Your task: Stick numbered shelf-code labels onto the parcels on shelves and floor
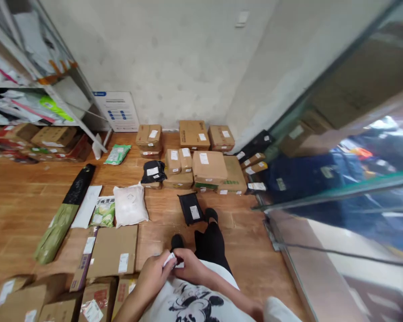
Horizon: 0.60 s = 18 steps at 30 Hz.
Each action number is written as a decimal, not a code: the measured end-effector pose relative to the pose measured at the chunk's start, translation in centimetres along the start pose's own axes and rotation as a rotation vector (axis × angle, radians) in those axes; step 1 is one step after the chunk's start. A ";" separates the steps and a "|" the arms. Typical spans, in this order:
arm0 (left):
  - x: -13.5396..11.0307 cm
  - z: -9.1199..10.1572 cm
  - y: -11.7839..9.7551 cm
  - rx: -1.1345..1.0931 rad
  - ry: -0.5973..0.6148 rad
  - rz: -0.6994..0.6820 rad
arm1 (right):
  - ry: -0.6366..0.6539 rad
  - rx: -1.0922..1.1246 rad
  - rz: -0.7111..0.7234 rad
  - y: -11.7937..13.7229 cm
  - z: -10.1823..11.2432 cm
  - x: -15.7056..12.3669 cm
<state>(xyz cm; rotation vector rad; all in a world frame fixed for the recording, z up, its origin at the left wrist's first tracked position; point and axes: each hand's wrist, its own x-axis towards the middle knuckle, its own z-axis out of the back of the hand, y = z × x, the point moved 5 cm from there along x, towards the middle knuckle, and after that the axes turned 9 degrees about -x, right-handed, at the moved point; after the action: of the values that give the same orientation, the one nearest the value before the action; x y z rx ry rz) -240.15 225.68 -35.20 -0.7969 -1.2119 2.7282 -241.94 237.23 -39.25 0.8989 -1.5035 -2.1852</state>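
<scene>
Close to my body, my left hand [156,271] is closed, pinching a small white slip [169,259] that looks like paper. Right beside it, the fingers of my right hand [192,269] are bent around the same white piece, part of which shows between the two hands. Whatever is printed on it is too small to read. On the floor past my feet lies a flat black parcel [190,209] with a white label, close to my right shoe [211,214]. Neither hand touches a parcel.
Cardboard boxes [210,166] stand stacked by the wall. Left of me lie a white bag [130,205], a long wrapped roll [62,223], a flat carton [114,250] and more boxes. A loaded shelf [63,105] rises at left; a glass partition [339,190] is at right.
</scene>
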 end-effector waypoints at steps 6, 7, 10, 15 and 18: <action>-1.8 2.1 2.5 -0.151 -0.218 0.119 | 0.223 -0.056 0.052 2.5 -1.4 4.1; -2.2 2.2 2.8 -0.183 -0.258 0.137 | 0.268 -0.047 0.058 2.7 -1.8 4.6; -2.5 2.3 3.4 -0.296 -0.339 0.152 | 0.355 -0.055 0.067 2.7 -2.4 5.7; -1.1 2.7 4.2 -0.346 -0.462 0.205 | 0.395 0.003 0.025 2.0 -1.6 7.9; 0.2 3.7 4.7 -0.505 -0.593 0.252 | 0.411 0.135 -0.015 2.0 -0.4 9.8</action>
<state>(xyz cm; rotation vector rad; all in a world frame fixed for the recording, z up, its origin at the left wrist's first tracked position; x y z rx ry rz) -241.36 219.95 -36.58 -0.1381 -2.0993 3.0068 -249.13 230.35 -40.53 1.3114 -1.4486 -1.7791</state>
